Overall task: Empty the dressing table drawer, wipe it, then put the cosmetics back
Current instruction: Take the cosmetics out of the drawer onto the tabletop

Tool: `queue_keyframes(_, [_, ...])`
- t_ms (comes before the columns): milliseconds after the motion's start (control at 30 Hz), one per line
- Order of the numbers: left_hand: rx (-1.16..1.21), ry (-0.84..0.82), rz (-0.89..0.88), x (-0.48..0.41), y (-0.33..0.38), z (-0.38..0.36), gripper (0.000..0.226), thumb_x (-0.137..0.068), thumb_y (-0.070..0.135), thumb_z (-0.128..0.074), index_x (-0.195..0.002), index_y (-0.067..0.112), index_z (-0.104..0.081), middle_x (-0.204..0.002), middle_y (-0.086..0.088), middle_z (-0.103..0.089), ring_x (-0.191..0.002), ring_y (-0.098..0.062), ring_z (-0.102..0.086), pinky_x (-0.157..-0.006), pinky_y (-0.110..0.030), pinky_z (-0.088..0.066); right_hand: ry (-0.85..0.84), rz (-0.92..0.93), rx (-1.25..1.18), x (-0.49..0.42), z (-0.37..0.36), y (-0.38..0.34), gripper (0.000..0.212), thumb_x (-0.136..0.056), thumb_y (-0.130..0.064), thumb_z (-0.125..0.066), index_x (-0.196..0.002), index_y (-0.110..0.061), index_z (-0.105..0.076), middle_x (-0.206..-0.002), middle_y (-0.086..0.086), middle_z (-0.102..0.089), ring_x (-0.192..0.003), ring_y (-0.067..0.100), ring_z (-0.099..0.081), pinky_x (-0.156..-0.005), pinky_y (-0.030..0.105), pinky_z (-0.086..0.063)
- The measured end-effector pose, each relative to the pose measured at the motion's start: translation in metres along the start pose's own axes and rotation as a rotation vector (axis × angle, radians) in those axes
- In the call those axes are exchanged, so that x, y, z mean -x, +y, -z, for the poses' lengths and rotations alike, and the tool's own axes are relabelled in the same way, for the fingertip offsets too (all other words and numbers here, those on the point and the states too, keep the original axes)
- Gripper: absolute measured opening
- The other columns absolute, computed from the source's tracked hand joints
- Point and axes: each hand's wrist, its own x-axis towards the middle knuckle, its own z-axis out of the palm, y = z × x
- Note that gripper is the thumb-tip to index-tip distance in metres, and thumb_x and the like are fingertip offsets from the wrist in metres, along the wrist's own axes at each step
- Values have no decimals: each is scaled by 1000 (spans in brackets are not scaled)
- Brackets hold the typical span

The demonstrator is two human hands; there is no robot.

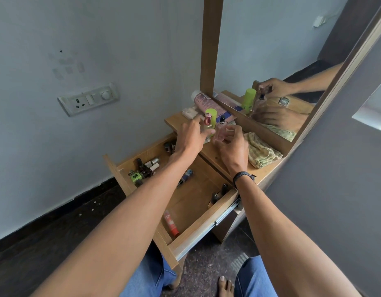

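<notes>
Drawer [198, 223] stands pulled far out below the bench [211, 154], and both forearms reach across it to the benchtop. Cosmetics lie along its walls. A cluster of nail polishes [145, 168] sits in the far left corner and more dark bottles [169, 146] at the back. A blue bottle [186, 175] lies partly under the left forearm, two dark bottles [219, 191] stand against the right wall, and a red-and-white tube [171, 224] lies near the front corner. The middle of the drawer floor is bare wood.

Above, the left grip [191, 138] is curled on a rose-cap bottle [207, 120], with the thumb across its front and the forefinger stretched up beside it. The right grip [234, 146], with a dark wristband [243, 176] at the wrist, closes narrowly round a clear bottle [220, 131] with a black top. The two bottles stand upright, just beside each other. I cannot tell whether their bases touch the bench.

Just behind them are a green-capped can [213, 113], a pink tube [201, 101] lying on its side and a white packet [190, 112], all crowded against the mirror [281, 61] frame. A folded cloth [262, 153] lies on the bench just right of the right grip. A strip of bare bench runs between the bottles and the front edge. The wall with a socket plate [89, 99] bounds the left side.
</notes>
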Motion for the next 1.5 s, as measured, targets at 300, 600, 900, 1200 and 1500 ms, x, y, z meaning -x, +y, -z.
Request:
queue_keyframes(300, [217, -47, 128, 4, -17, -20, 30, -85, 19, -79, -112, 16, -67, -107, 4, -72, -96, -18, -70, -87, -44, -58, -6, -14, 33, -2, 0, -3, 47, -81, -23, -83, -118, -25, -53, -110, -5, -70, -102, 16, -67, -90, 47, -55])
queue_keyframes(600, [267, -6, 167, 7, -21, -22, 27, -85, 18, -79, -110, 18, -67, -100, 6, -72, -92, -14, -69, -83, -41, -58, 17, -44, 51, -2, 1, -4, 46, -85, -20, -81, -121, -19, -53, -108, -2, -70, -102, 19, -65, -89, 37, -51])
queue_keyframes(900, [9, 54, 360, 47, -107, 20, 26, -92, 13, -69, -116, 24, -67, -113, 6, -69, -90, -11, -62, -67, -23, -52, 74, -33, 2, 3, 2, -7, 36, -80, -21, -83, -101, -17, -55, -83, -13, -62, -84, 15, -65, -86, 44, -55])
queue_keyframes(1200, [-450, -286, 319, 54, -139, 32, 30, -95, 18, -66, -125, 15, -64, -118, -11, -67, -102, -28, -68, -73, -34, -55, 48, 107, 11, 6, 1, -6, 15, -82, -17, -74, -78, -20, -59, -69, -15, -61, -63, -1, -55, -68, 37, -54])
queue_keyframes(1500, [-593, -415, 240, 60, -143, 21, 32, -93, 14, -67, -124, 12, -65, -124, -13, -66, -110, -33, -66, -74, -36, -54, 17, 126, 1, 4, -1, -4, 11, -82, -15, -71, -79, -22, -62, -71, -15, -62, -63, -4, -55, -63, 20, -45])
